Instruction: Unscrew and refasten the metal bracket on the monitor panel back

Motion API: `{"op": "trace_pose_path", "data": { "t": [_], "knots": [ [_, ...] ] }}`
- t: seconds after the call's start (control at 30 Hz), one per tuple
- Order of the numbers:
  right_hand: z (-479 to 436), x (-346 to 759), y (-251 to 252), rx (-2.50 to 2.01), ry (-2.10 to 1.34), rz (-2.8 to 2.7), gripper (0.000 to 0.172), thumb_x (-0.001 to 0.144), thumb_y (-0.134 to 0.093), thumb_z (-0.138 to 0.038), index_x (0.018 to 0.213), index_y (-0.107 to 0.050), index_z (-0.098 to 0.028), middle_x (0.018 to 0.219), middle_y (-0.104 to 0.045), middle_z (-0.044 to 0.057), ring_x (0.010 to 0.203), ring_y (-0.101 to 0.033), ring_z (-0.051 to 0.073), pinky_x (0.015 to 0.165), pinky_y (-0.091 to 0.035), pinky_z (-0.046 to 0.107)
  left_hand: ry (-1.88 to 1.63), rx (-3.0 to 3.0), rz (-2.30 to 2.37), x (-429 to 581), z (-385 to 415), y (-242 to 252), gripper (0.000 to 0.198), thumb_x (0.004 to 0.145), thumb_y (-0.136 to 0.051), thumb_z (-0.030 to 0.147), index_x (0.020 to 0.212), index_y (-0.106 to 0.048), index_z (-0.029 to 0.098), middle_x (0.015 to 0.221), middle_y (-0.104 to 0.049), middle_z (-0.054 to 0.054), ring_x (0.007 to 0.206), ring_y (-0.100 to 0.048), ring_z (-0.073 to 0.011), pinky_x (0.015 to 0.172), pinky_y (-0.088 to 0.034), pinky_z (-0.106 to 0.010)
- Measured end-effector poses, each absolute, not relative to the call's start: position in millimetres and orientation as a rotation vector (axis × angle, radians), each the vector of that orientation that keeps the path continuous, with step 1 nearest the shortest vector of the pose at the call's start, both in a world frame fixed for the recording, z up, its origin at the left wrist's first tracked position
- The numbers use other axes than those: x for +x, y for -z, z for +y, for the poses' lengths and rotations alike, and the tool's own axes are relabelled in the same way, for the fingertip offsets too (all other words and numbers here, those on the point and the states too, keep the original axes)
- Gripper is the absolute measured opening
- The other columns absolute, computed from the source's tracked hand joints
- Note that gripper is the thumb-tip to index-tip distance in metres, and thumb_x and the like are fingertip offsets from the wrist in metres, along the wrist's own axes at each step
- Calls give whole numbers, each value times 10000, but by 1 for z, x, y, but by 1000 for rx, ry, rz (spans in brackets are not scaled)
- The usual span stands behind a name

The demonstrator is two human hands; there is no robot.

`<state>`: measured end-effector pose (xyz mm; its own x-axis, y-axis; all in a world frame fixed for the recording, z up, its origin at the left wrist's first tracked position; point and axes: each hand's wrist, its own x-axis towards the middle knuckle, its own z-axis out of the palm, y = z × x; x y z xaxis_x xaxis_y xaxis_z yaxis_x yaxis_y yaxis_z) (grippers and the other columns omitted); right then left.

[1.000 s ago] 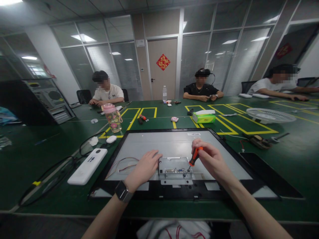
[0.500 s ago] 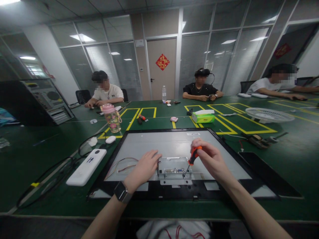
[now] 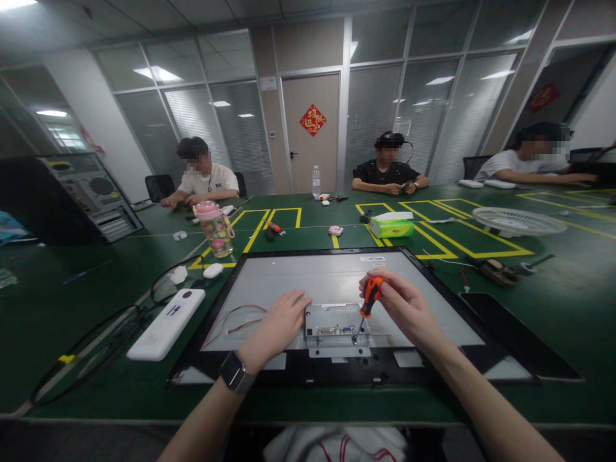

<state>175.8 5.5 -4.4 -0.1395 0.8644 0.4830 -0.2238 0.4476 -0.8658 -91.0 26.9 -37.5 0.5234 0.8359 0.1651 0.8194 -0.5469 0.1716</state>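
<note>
A flat display panel (image 3: 317, 276) with a black frame lies back side up on the green table in front of me. On its near middle sits a metal bracket (image 3: 332, 314) with connector ports along its near side. My right hand (image 3: 397, 298) grips an orange and black screwdriver (image 3: 371, 296), tilted, its tip down at the right part of the bracket's near edge. My left hand (image 3: 279, 324) lies flat on the panel, fingers stretched out, fingertips at the bracket's left side. Thin wires (image 3: 240, 314) run across the panel left of that hand.
Left of the panel are a white power bank (image 3: 166, 324), black cables (image 3: 91, 346) and a pink-lidded bottle (image 3: 215, 231). A dark slab (image 3: 520, 333) lies at right, with a tool (image 3: 500, 273) behind it. A computer case (image 3: 72, 199) stands far left. Several people sit across the table.
My right hand has shifted slightly and its fingers have turned on the screwdriver handle, which now stands a little more upright. My left hand stays in place.
</note>
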Motion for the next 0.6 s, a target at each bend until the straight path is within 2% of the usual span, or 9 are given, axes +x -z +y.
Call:
{"op": "trace_pose_path", "data": {
  "t": [0.13, 0.27, 0.37, 0.5, 0.6],
  "knots": [
    [4, 171, 1, -510, -1159, -1368, 225, 884, -612, -442, 1007, -690, -272, 983, -655, 56, 855, -645, 209, 798, -536, 378, -327, 2686, 1469, -90, 27, 37, 414, 936, -385, 135, 1323, -531, 159, 1415, -494, -130, 1303, -460, -237, 1120, -340, -399],
    [6, 172, 2, -512, -1088, -1393, 127, 814, -718, -361, 897, -702, -267, 963, -559, 24, 802, -584, 163, 701, -520, 290, -309, 2693, 1468, -89, 26, 36, 414, 938, -381, 134, 1323, -529, 155, 1411, -495, -125, 1304, -457, -237, 1120, -342, -394],
    [7, 173, 4, -523, -1078, -1368, 88, 837, -696, -332, 898, -691, -268, 913, -554, 18, 773, -548, 151, 650, -497, 258, -289, 2684, 1486, -90, 26, 36, 420, 927, -383, 116, 1318, -533, 153, 1405, -502, -125, 1300, -460, -237, 1121, -340, -399],
    [4, 172, 2, -480, -1185, -1364, 168, 906, -604, -364, 1028, -677, -275, 946, -617, 45, 830, -590, 181, 737, -513, 317, -316, 2695, 1472, -91, 27, 38, 419, 929, -386, 126, 1320, -530, 164, 1412, -497, -119, 1303, -458, -233, 1123, -337, -398],
    [2, 171, 0, -445, -1210, -1358, 193, 908, -590, -400, 1027, -685, -281, 996, -630, 57, 872, -611, 204, 794, -508, 362, -321, 2701, 1472, -91, 28, 38, 422, 925, -384, 125, 1318, -531, 173, 1411, -500, -113, 1301, -460, -233, 1121, -340, -399]
  ]
}}
